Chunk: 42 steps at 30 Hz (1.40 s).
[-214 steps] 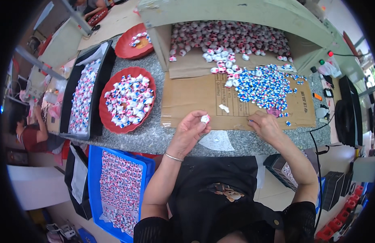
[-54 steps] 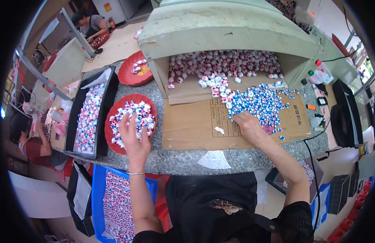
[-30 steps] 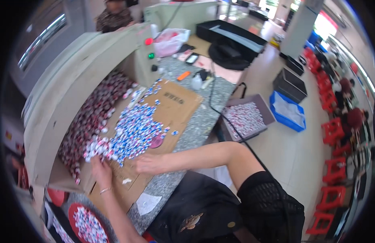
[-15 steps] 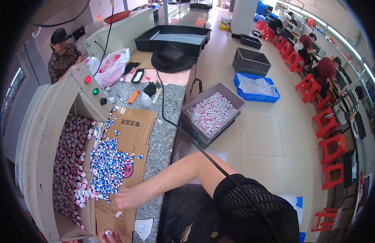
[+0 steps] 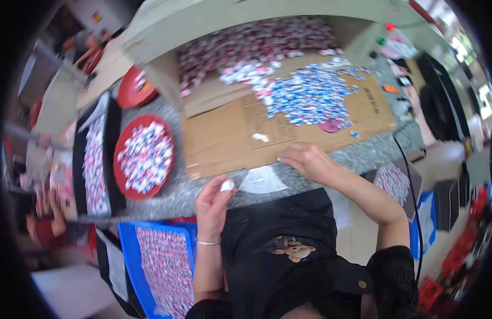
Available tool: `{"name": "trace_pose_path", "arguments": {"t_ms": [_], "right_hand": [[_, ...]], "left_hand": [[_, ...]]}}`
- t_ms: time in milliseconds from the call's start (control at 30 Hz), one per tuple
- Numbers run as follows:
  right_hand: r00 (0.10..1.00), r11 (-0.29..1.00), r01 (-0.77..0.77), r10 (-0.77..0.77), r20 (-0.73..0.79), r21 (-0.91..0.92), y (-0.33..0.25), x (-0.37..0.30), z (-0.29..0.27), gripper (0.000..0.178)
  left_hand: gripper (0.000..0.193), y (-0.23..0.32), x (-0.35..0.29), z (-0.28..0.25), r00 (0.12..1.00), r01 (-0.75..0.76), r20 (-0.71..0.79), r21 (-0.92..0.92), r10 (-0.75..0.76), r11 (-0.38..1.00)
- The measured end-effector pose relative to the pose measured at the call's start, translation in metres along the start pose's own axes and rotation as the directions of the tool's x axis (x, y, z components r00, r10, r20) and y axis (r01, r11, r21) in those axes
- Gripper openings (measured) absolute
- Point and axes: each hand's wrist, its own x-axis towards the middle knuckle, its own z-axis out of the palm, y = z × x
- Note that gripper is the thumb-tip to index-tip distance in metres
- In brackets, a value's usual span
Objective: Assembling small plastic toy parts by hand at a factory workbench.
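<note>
My left hand (image 5: 213, 199) is raised near the table's front edge, its fingers closed on a small white wrapped piece (image 5: 227, 185). My right hand (image 5: 304, 159) rests flat on the front edge of the brown cardboard sheet (image 5: 224, 138), holding nothing that I can see. A heap of blue-and-white wrapped pieces (image 5: 310, 95) lies on the cardboard beyond my right hand. One loose white piece (image 5: 261, 137) lies alone on the cardboard. Red-and-white pieces (image 5: 246, 45) fill the open box behind.
A red round tray (image 5: 144, 156) of mixed pieces stands left of the cardboard, a second red tray (image 5: 135, 87) behind it. A long black tray (image 5: 94, 159) lies further left. A blue crate (image 5: 158, 266) of pieces sits below the table. A black cable (image 5: 411, 181) hangs at right.
The view has swung back from the right side of the room to the table. My left hand has come up to the front edge with a white piece; my right hand has drawn back to the cardboard's edge.
</note>
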Motion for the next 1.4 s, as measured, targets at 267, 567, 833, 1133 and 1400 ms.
{"name": "trace_pose_path", "arguments": {"t_ms": [267,567,833,1133,1400], "right_hand": [[0.908,0.933,0.325,-0.263,0.326,-0.152,-0.05,0.019,0.015,0.02],[0.938,0.954,0.272,-0.233,0.256,-0.126,-0.051,0.021,0.018,0.021],[0.854,0.595,-0.502,0.453,0.255,0.628,-0.06,0.004,0.023,0.013],[0.997,0.925,-0.047,0.018,0.08,0.376,-0.076,0.007,-0.001,0.015],[0.987,0.907,-0.154,0.126,0.097,0.392,-0.056,0.016,0.008,0.015]], "left_hand": [[0.035,-0.003,-0.019,-0.008,0.993,-0.075,-0.08,0.168,0.09,0.983],[0.035,-0.02,-0.005,-0.001,0.963,-0.22,-0.038,0.468,0.267,0.856],[0.033,-0.042,0.001,0.022,0.791,-0.527,0.207,0.71,0.576,0.468],[0.025,-0.01,0.0,0.031,0.934,-0.122,0.356,0.353,-0.013,0.928],[0.023,0.002,0.008,0.027,0.974,-0.1,0.228,0.431,-0.001,0.897]]}}
